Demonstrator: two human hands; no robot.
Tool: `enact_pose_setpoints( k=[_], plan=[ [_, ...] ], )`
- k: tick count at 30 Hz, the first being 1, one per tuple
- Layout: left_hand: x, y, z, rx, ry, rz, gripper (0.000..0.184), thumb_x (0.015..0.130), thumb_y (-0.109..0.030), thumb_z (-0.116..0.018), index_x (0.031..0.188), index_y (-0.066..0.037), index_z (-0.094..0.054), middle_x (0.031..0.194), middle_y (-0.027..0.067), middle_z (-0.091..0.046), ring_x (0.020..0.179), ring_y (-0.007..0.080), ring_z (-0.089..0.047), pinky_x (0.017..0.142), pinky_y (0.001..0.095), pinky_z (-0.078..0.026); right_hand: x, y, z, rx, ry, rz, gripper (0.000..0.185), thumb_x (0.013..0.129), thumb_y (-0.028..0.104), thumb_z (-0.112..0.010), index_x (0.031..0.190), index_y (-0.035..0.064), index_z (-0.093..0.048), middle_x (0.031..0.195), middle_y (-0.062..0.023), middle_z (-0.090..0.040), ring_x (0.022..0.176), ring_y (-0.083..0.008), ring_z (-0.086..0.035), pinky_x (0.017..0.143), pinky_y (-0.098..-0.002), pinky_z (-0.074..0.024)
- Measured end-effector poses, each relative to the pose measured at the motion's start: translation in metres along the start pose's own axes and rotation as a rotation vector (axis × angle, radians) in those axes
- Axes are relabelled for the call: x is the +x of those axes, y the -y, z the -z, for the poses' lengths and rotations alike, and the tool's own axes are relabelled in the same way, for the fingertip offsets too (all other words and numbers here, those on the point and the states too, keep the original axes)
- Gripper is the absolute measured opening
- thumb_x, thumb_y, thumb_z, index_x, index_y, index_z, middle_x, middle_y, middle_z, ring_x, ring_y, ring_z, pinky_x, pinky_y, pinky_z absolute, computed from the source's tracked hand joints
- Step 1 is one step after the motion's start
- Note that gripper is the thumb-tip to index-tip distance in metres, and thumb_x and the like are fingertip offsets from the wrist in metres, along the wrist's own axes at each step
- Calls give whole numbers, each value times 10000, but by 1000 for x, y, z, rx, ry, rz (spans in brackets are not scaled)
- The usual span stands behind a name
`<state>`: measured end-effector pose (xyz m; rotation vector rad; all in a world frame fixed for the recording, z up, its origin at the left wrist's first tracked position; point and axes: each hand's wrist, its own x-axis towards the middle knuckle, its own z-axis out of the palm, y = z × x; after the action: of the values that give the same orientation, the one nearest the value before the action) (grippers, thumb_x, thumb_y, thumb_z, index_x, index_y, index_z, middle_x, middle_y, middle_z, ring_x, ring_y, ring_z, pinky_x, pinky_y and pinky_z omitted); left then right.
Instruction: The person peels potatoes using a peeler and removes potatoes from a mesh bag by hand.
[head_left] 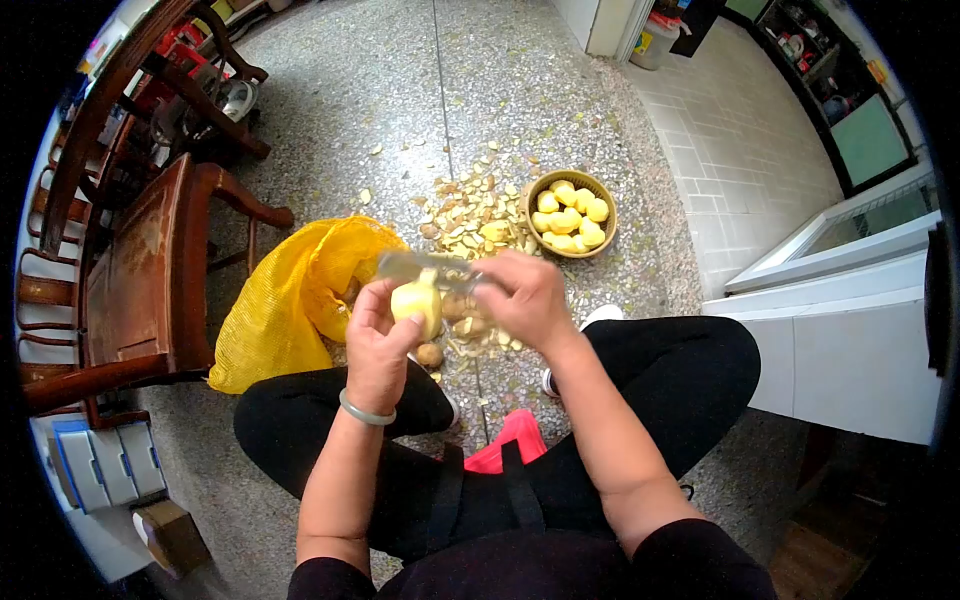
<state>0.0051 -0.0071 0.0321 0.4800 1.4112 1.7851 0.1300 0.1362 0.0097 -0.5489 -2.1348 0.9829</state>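
Note:
My left hand [378,335] grips a peeled, pale yellow potato [415,308] above the floor between my knees. Closed round a grey metal blade tool [425,266] is my right hand [525,298]; motion blurs the tool, so I cannot tell whether it is a knife or a peeler. The blade lies across the top of the potato. Below my hands, potato peelings [465,215] are scattered over the floor, with an unpeeled potato [429,355] near my foot. A round basket [571,252] beyond my right hand holds several peeled potatoes [565,222].
An open yellow mesh sack [275,300] stands to the left, beside a dark wooden chair [150,265]. Pink cloth or plastic [510,445] shows between my thighs. On the right are a white cabinet [840,365] and a tiled floor area [735,130].

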Motion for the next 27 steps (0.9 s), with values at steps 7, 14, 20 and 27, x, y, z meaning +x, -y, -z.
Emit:
enact_pose_setpoints(
  k=[7,14,20,27],
  plan=[
    [4,-6,3,-390,63,158,392,831,-75,-605,1192,-45,-456,1130,90,-541,1035,190,-543,915,354,-449,3,-3,17,173,-5,-298,217,698,110,-680,904,42,-679,792,-115,-657,674,-224,-630,632,-305,-495],
    [4,-1,8,-529,124,197,384,840,-165,-657,1173,-86,-482,1095,54,-561,981,156,-550,914,359,-447,4,34,2,74,15,182,222,657,104,-693,873,60,-663,775,-106,-633,706,-301,-617,628,-369,-509],
    [1,-9,4,-497,251,180,333,823,-144,-635,1111,-58,-492,885,-2,-550,583,3,-447,780,242,-454,-3,-25,-1,210,28,-227,205,718,107,-658,905,29,-688,800,-91,-664,708,-188,-629,646,-289,-497],
    [4,-9,4,-611,244,192,393,836,-145,-625,1191,-66,-475,1043,26,-561,754,56,-534,881,308,-443,2,25,13,304,80,-143,226,697,95,-680,914,35,-668,819,-109,-651,738,-242,-631,670,-326,-498]
  ],
)
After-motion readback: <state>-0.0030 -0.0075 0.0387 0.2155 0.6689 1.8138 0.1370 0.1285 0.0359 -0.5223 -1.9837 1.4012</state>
